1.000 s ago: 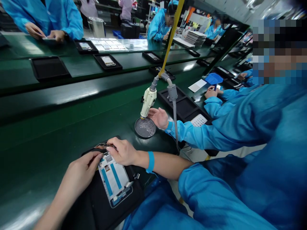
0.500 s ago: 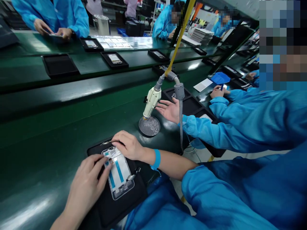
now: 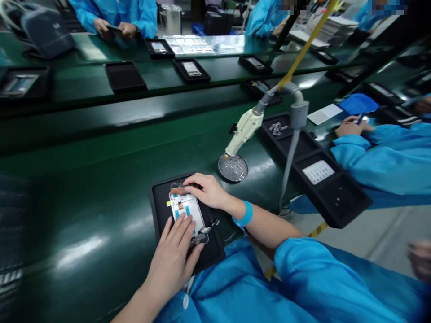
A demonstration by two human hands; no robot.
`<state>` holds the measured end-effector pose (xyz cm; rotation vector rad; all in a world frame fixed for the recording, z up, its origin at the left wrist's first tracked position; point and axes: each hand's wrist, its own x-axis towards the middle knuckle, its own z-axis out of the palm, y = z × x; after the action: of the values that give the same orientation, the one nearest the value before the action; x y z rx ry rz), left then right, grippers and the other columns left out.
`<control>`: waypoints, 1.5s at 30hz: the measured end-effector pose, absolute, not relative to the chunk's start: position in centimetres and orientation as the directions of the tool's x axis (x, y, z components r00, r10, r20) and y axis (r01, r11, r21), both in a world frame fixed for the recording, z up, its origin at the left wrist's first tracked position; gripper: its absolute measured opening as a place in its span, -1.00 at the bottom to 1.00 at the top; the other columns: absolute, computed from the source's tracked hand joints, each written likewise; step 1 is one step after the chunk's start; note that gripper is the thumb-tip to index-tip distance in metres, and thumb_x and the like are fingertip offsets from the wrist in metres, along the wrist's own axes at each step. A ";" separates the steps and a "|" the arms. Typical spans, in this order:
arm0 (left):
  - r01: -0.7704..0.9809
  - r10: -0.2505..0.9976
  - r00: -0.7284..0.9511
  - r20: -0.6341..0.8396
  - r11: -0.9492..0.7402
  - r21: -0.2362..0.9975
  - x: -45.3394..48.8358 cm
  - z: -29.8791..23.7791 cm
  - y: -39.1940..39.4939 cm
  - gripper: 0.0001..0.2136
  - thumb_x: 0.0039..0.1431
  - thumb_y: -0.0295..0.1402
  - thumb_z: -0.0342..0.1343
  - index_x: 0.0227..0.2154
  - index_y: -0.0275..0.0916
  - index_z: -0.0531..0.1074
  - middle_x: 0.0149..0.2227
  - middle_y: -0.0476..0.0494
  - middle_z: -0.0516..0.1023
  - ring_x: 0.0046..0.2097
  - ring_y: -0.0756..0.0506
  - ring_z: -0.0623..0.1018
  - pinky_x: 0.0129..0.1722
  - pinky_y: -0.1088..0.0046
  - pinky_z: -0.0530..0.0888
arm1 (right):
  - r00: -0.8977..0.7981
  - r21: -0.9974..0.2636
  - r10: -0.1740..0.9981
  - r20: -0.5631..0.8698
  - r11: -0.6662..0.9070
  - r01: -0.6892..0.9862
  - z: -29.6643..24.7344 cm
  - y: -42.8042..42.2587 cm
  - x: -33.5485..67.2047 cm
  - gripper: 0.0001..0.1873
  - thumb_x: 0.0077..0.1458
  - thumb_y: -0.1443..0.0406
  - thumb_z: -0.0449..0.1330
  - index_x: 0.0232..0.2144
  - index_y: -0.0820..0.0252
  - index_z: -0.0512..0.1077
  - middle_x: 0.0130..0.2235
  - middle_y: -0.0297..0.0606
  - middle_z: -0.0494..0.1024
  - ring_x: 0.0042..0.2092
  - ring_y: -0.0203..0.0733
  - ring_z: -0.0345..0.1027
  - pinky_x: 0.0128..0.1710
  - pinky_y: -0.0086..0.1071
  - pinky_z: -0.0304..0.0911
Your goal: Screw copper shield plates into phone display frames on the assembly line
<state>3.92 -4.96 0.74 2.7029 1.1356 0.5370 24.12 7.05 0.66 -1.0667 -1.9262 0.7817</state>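
A phone housing (image 3: 198, 218) with a white inside and blue strips lies in a black foam tray (image 3: 159, 211) in front of me. My left hand (image 3: 175, 251) rests over its lower half, fingers stretched out and touching it, hiding part of the blue strips. At the upper end, my right hand (image 3: 209, 192) pinches the edge of a small dark and copper-coloured circuit board (image 3: 178, 190), which lies over the top of the housing. A flex cable (image 3: 206, 229) sticks out at the housing's lower right. A blue wrist strap (image 3: 247, 213) circles my right wrist.
A pale electric screwdriver (image 3: 245, 130) hangs over a round screw plate (image 3: 233, 168). To the right is a compartmented black parts tray (image 3: 313, 168). Several phone trays, one a bare black tray (image 3: 124, 77), line the far bench. A co-worker's hands (image 3: 353, 126) hold a pen.
My view has swung left. My left hand has gone from pinching near the ribbon to lying flat on the housing. The board in my right hand now lies at the housing's top. A co-worker's reaching hand is gone.
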 end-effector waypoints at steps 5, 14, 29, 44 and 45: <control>0.632 0.715 0.651 0.255 -0.697 0.339 3.7 1.3 -6.1 -0.64 0.39 -0.32 0.04 0.17 -0.35 0.36 0.24 -0.35 0.44 0.31 -0.29 0.39 0.27 -0.07 0.40 | -0.376 -0.815 0.881 0.289 0.432 0.386 1.7 6.1 25.1 -0.87 0.29 0.30 0.20 -0.19 0.15 0.56 -0.22 -0.27 0.62 -0.21 -0.21 0.49 -0.16 -0.35 0.37; 0.769 0.820 0.531 0.214 -0.572 0.287 3.9 1.2 -1.8 -0.56 0.33 -0.26 0.11 0.19 -0.36 0.33 0.31 -0.45 0.33 0.37 -0.42 0.28 0.25 -0.13 0.41 | -0.254 -0.805 0.897 0.362 0.438 0.400 0.9 6.7 25.5 -0.84 0.30 0.28 0.18 -0.14 0.15 0.55 -0.20 -0.23 0.61 -0.19 -0.18 0.49 -0.14 -0.30 0.40; 0.705 0.771 0.575 0.272 -0.636 0.313 3.4 0.6 -4.2 -0.71 0.37 -0.38 0.04 0.09 -0.32 0.41 0.26 -0.39 0.41 0.27 -0.33 0.43 0.20 -0.07 0.48 | -0.542 -0.672 0.782 0.306 0.581 0.459 0.6 6.2 24.6 -0.80 0.40 0.25 0.10 -0.15 0.15 0.52 -0.23 -0.21 0.60 -0.15 -0.13 0.41 -0.13 -0.23 0.24; 0.737 0.818 0.532 0.222 -0.575 0.354 3.1 1.0 -3.6 -0.55 0.36 -0.33 0.05 0.27 -0.25 0.25 0.38 -0.40 0.22 0.41 -0.35 0.20 0.26 -0.08 0.39 | -0.528 -0.559 0.758 0.384 0.645 0.520 0.3 5.9 24.0 -0.76 0.36 0.32 0.09 -0.08 0.19 0.56 0.02 -0.02 0.50 0.06 0.03 0.31 0.04 0.00 0.36; 0.759 0.828 0.523 0.203 -0.561 0.331 3.1 1.1 -3.4 -0.51 0.36 -0.30 0.05 0.30 -0.27 0.22 0.39 -0.41 0.19 0.42 -0.38 0.17 0.27 -0.10 0.36 | -0.530 -0.541 0.752 0.391 0.654 0.529 0.4 5.8 24.1 -0.74 0.35 0.32 0.09 -0.05 0.20 0.55 0.06 -0.01 0.48 0.10 0.05 0.30 0.07 0.03 0.36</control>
<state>3.13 -3.38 1.08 2.5612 1.3517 0.5038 24.12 5.84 0.38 -0.9899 -2.2620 0.4792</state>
